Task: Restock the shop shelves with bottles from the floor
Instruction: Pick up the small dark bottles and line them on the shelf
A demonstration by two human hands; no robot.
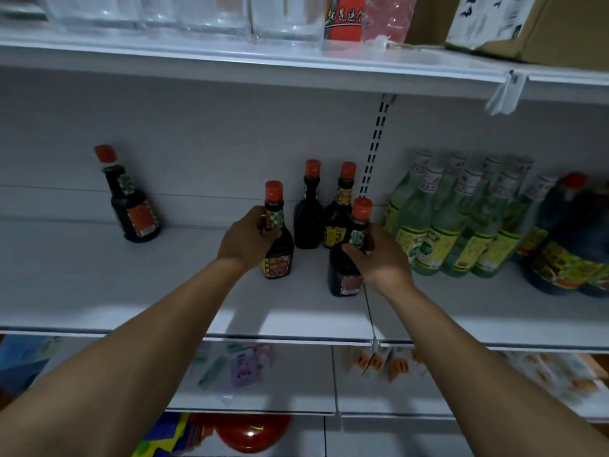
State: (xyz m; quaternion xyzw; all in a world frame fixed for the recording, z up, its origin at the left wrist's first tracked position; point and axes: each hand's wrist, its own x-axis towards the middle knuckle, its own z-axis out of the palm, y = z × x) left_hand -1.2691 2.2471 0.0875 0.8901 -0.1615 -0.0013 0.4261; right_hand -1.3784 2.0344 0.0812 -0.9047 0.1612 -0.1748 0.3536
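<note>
Middle shelf, centre of frame: two dark sauce bottles are held, one per hand. The left hand is curled round the neck and shoulder of the left bottle. The right hand is wrapped, thumb in front, round the shoulder of the right bottle. Both bases appear set down on the board, in front of two like bottles at the back wall. A fifth bottle is seen alone at centre left. Task judged part done: five placed, release pending, much bare board left of centre to be filled. Floor stock is not in view, so the remainder cannot be told. Both held bottles are seen upright, long axis vertical, red caps up, labels turned to the front
</note>
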